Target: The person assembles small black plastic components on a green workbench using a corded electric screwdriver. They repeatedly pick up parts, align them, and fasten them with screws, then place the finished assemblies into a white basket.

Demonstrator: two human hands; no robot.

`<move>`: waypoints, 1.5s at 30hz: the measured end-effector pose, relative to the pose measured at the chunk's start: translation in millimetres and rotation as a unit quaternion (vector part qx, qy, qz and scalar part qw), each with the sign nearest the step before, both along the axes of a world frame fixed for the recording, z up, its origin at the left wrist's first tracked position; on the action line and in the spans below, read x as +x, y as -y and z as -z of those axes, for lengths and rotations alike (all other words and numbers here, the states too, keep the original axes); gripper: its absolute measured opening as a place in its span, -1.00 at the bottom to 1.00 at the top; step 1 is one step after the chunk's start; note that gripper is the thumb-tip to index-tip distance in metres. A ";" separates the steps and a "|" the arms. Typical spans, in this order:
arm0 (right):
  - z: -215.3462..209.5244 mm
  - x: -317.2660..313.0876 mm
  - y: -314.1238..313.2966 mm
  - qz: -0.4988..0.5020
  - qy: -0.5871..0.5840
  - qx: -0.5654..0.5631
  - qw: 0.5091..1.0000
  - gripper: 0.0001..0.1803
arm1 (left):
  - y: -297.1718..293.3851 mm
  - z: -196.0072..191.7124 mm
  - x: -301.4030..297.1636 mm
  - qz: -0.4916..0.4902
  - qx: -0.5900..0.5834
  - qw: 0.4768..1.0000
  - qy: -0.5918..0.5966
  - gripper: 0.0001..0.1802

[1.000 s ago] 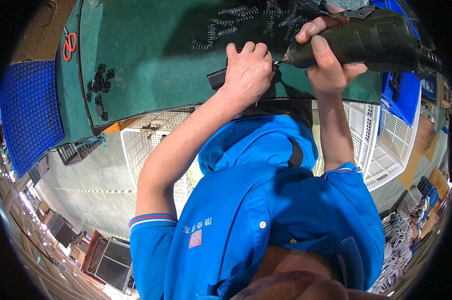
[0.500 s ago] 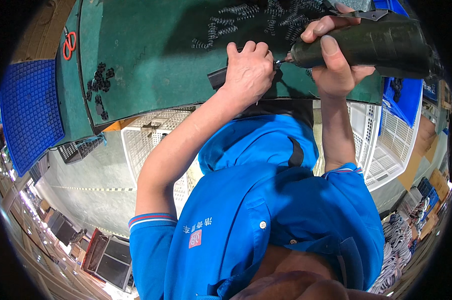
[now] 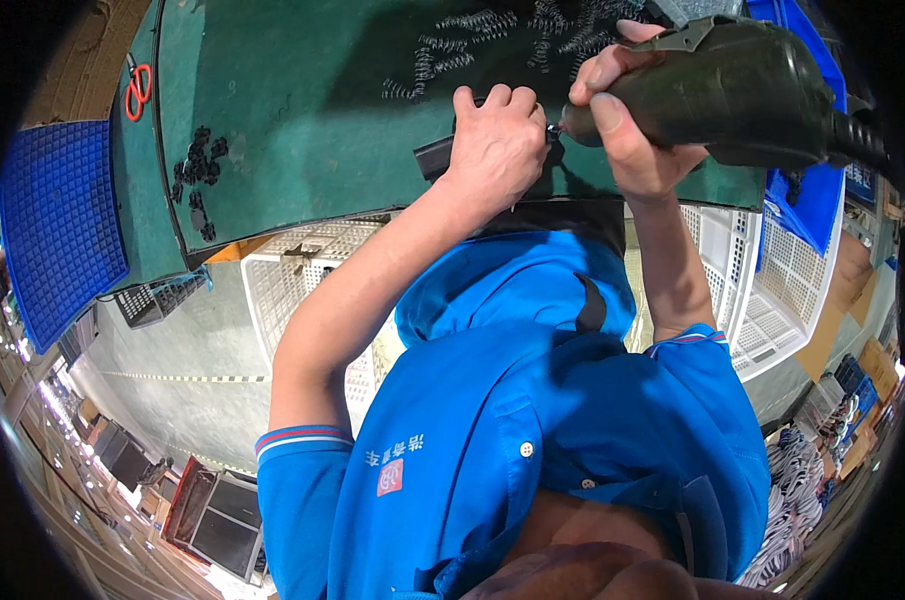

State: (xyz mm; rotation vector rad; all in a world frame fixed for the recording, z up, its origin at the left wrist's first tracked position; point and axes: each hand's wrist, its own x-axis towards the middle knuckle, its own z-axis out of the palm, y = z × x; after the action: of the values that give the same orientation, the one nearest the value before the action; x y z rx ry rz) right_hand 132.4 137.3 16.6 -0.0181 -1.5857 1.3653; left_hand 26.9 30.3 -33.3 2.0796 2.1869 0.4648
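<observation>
My left hand (image 3: pixel 500 143) is closed round a black block-like part (image 3: pixel 434 157) near the front edge of the green worktop (image 3: pixel 313 150); most of the part is hidden under my fingers. My right hand (image 3: pixel 638 130) grips a dark electric screwdriver (image 3: pixel 728 95), held sideways with its cord running off to the right. The tool's tip meets the right end of the black part, beside my left fingers. Whether a screw sits at the tip is too small to tell. Several metal coil springs (image 3: pixel 453 50) lie on the worktop beyond my hands.
Small black parts (image 3: pixel 201 170) are heaped on the left of the worktop, near red-handled scissors (image 3: pixel 139 92). A blue mat-like tray (image 3: pixel 61 225) is at far left. White plastic baskets (image 3: pixel 773 310) stand below the front edge, and a blue bin (image 3: pixel 808 205) is at right.
My right hand has moved the screwdriver left, so its tip now sits against the end of the black part. My left hand has stayed in place.
</observation>
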 end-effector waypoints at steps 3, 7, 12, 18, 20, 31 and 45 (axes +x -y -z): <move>4.9 3.9 3.0 -0.013 0.079 -0.002 0.997 -0.38 | 0.4 -0.7 -1.4 0.005 -0.019 1.000 -0.005 -0.79; 8.3 5.0 5.2 -0.028 0.138 0.024 0.990 -0.35 | 2.5 4.1 -1.4 -0.003 0.008 1.000 0.006 -0.76; 4.8 5.5 -0.7 -0.063 0.169 -0.040 0.983 -0.29 | 2.6 2.2 -1.7 0.009 -0.004 1.000 0.011 -0.75; -47.7 57.6 -32.3 -0.130 -0.042 -0.131 0.982 -0.35 | 3.1 -5.6 -3.6 0.012 -0.025 1.000 -0.008 -0.66; -86.6 76.5 -28.4 0.135 -0.035 -0.204 0.969 -0.73 | 0.9 -6.1 -6.3 0.006 -0.036 0.999 -0.009 -0.65; -1.6 208.6 -101.5 0.469 0.617 0.116 0.621 -0.54 | 161.2 -86.0 -92.2 -0.174 -0.188 0.963 -0.081 -0.75; 41.2 91.6 -84.9 0.253 0.628 0.333 0.657 -0.92 | 25.0 -73.6 -177.7 -0.216 -0.029 0.973 0.073 -0.51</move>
State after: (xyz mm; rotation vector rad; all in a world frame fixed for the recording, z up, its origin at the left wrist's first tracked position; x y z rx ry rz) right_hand 224.0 222.1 -24.7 -1.0840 -2.8144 0.0654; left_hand -150.8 5.3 40.4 1.4799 2.5213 0.5565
